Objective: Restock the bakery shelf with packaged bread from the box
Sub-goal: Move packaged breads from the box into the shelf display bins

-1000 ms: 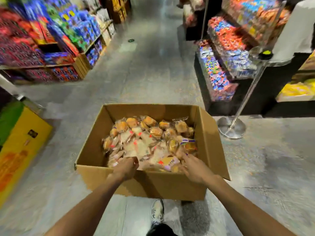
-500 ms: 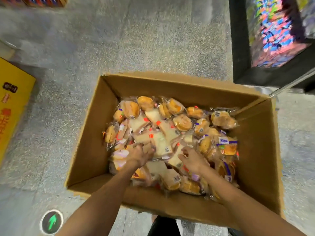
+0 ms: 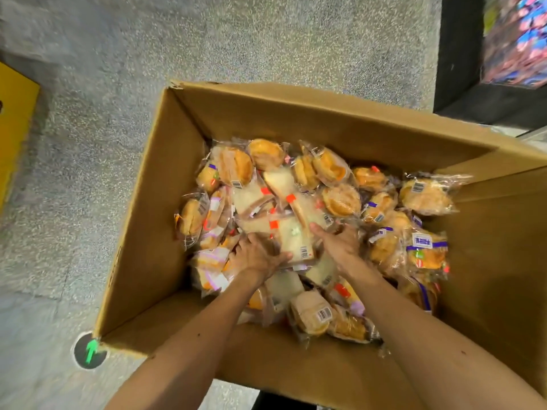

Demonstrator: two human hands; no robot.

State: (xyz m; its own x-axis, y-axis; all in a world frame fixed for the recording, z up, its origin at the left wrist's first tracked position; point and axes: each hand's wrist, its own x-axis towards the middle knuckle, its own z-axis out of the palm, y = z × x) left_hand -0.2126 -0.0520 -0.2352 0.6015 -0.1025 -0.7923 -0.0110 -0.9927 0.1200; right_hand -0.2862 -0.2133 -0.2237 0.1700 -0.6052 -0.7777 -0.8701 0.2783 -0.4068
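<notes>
Squarely on the speckled shop floor (image 3: 207, 54) sits an open cardboard box (image 3: 296, 113), heaped with packaged bread (image 3: 340, 199) in clear film: round buns toward the edges, pale sandwich slices mid-pile. A worker's left hand (image 3: 257, 257) and right hand (image 3: 340, 245) close on one sandwich packet (image 3: 293, 238) from either side, fingers curled about its edges, near the middle of the heap. These packs look light, soft and slippery, best held by the long sides and not squeezed, lest the bread crush.
</notes>
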